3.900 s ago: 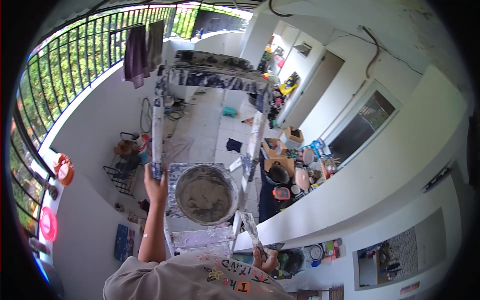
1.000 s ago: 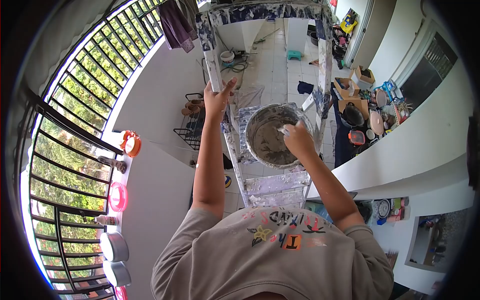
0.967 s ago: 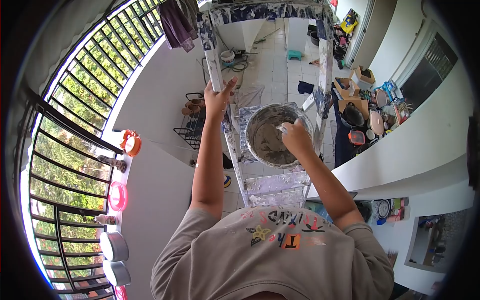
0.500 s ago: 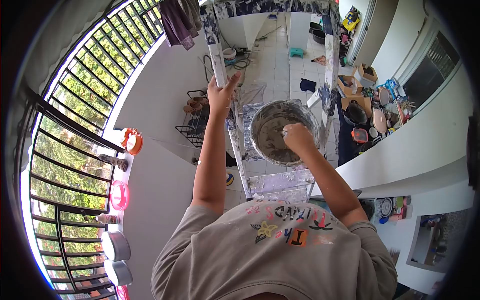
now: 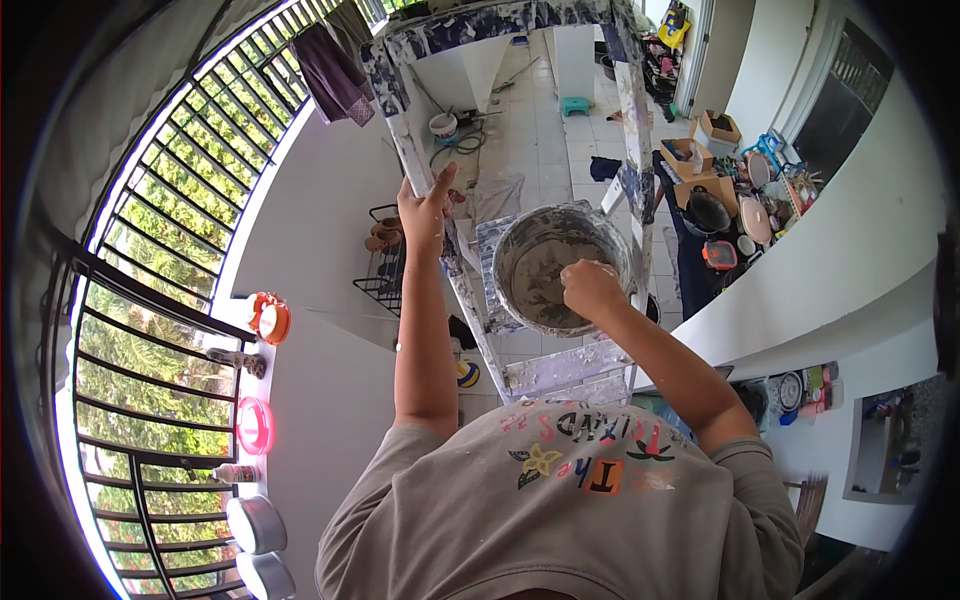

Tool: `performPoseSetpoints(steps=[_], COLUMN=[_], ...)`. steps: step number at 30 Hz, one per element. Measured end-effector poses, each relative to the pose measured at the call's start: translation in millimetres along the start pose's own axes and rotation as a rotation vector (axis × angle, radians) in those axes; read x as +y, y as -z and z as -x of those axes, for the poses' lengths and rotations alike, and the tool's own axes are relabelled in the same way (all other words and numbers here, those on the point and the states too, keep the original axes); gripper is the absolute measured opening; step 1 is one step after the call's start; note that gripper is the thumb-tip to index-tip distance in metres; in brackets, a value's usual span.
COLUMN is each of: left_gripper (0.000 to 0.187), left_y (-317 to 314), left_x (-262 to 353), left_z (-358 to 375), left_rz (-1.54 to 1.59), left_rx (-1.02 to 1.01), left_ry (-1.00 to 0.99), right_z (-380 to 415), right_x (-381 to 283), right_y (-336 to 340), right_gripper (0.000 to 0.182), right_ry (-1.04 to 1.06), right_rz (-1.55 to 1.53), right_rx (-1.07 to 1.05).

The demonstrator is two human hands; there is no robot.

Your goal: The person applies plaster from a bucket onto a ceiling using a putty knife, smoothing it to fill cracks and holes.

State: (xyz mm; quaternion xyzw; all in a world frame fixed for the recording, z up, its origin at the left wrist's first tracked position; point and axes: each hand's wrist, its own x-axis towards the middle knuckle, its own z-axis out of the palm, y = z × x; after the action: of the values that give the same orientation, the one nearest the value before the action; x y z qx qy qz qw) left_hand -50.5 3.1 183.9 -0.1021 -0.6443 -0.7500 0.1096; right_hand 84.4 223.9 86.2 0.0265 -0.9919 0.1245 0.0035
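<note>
My left hand (image 5: 424, 214) is wrapped around the side rail of a paint-splattered stepladder (image 5: 402, 150), with the thumb pointing up. On the ladder stands a bucket (image 5: 512, 300), its rim crusted grey, holding a wet grey paste (image 5: 540, 268) like plaster or cement. Over the bucket's right part, my right hand (image 5: 594, 290) is closed with fingers curled down toward the paste. Whatever those fingers hold is hidden beneath the hand. Grey smears mark its knuckles.
Below the bucket is a splattered ladder step (image 5: 565, 365). To the left run a white wall and a black railing (image 5: 150, 345), with metal pots (image 5: 256, 525) on the ledge. Boxes (image 5: 705, 190), pans (image 5: 708, 212) and household goods crowd the right. A shoe rack (image 5: 380, 285) stands lower left.
The view has shifted slightly, so the ladder and bucket sit a little further left. My right hand stays over the paste, turned slightly. My left hand keeps its hold on the ladder rail.
</note>
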Motion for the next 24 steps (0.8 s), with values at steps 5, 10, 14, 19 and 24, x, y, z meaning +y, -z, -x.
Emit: performPoseSetpoints(steps=[5,10,14,19,24], left_gripper=[0.035,0.035,0.035,0.032,0.033], left_y=[2,2,2,1,2], left_x=[-5,-4,-4,-2,-7], left_z=[-1,-1,-1,-2,-3], left_rz=[0.023,0.011,0.019,0.019,-0.010], left_rx=[-0.019,-0.007,-0.008,-0.008,0.017], left_ry=[0.008,0.004,0.016,-0.005,-0.018], right_z=[14,35,42,64,92], right_x=[10,23,46,86,95], right_y=[19,60,92,82,42], right_gripper=[0.025,0.021,0.027,0.042,0.030], right_ry=[-0.029,0.014,-0.191,-0.265,-0.337], right_rz=[-0.020,-0.246,-0.723,-1.433,-2.043], right_rx=[-0.037,0.133,-0.026,-0.294,-0.316])
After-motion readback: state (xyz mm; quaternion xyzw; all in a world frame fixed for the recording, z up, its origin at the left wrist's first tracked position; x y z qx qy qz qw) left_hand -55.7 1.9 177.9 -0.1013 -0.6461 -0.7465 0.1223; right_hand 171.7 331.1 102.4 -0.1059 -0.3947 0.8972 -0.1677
